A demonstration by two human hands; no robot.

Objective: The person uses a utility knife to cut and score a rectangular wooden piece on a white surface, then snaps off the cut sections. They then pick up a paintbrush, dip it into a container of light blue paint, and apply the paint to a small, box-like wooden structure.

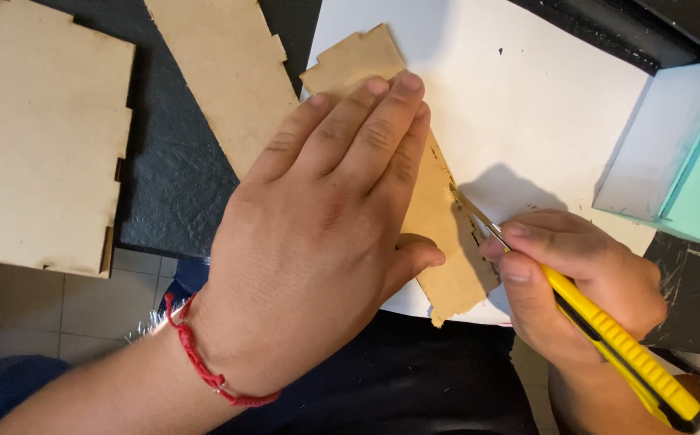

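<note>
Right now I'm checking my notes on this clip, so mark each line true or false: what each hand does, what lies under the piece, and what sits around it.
1. The left hand presses flat on the notched wooden piece. True.
2. The right hand holds a pair of scissors. False: it grips a yellow utility knife, blade at the piece's notched edge.
3. The piece lies on a white sheet. True.
4. The left wrist is bare. False: it wears a red cord bracelet.
5. A mint-green box sits at the right. True.
</note>
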